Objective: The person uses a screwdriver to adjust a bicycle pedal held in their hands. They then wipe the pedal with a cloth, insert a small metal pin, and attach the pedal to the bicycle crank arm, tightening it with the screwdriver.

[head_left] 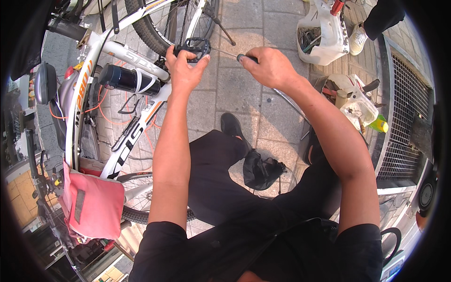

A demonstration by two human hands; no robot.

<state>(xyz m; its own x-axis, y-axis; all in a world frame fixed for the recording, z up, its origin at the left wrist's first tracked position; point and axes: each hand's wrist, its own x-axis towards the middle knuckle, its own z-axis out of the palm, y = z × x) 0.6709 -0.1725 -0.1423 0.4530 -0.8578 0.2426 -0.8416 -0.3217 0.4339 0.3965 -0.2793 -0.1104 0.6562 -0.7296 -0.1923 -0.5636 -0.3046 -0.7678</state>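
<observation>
A white bicycle (105, 44) stands on my left, a black bottle (124, 79) on its frame. At its crank, my left hand (182, 70) grips a black pedal (199, 47), thumb and fingers around its near side. My right hand (271, 66) is closed around the dark handle of a screwdriver (246, 58). Its thin shaft points left toward the pedal; whether the tip touches the pedal is too small to tell. The bicycle's rear wheel (149, 33) lies just beyond my left hand.
A white container of tools (324, 40) stands at the far right, near a person's shoe (358, 38). Closer is a cut-open white jug (359, 108) beside a yellow-green bottle (379, 124). A metal grating (401, 117) borders the right side. A pink bag (96, 204) hangs at the bicycle's front.
</observation>
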